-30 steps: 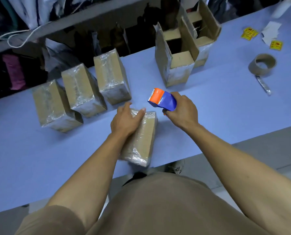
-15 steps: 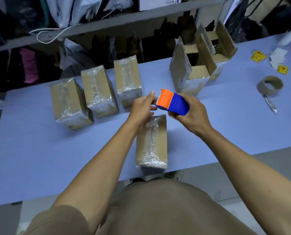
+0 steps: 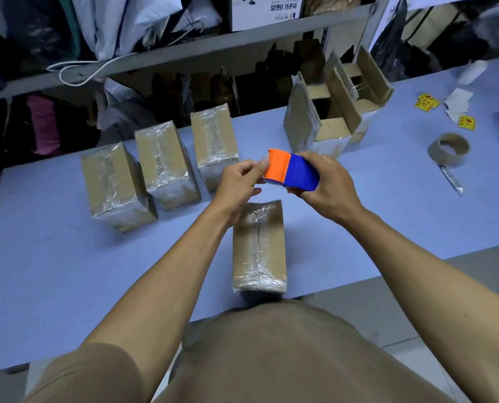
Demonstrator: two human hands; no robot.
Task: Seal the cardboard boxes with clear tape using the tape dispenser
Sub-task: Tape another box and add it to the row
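Hands now raised clear of the taped box (image 3: 259, 247), unlike a second ago, when the left pressed down on that box's far end. Left hand (image 3: 238, 186) lifted to the orange nose of the tape dispenser (image 3: 291, 173), thumb and forefinger pinching at its front edge, apparently on the tape's loose end, though the clear tape itself cannot be made out. Right hand (image 3: 326, 184) wrapped round the blue body, grip clenched on the dispenser, held in the air above the bench (image 3: 53, 271) and just beyond the near box. Near box lying flat on the bench, lengthwise toward the body, no longer touched.

Counted: four sealed, tape-wrapped boxes, namely the near one plus a row of three (image 3: 166, 165) further back on the left, standing side by side. Two open boxes (image 3: 334, 112) with flaps up, further back on the right, touching each other. One dispenser. One spent cardboard tape core (image 3: 448, 148) on the right, with a small knife-like tool (image 3: 451, 180) just beside it. Yellow stickers (image 3: 427, 102) and scraps of white paper (image 3: 457, 104) near the far right corner.
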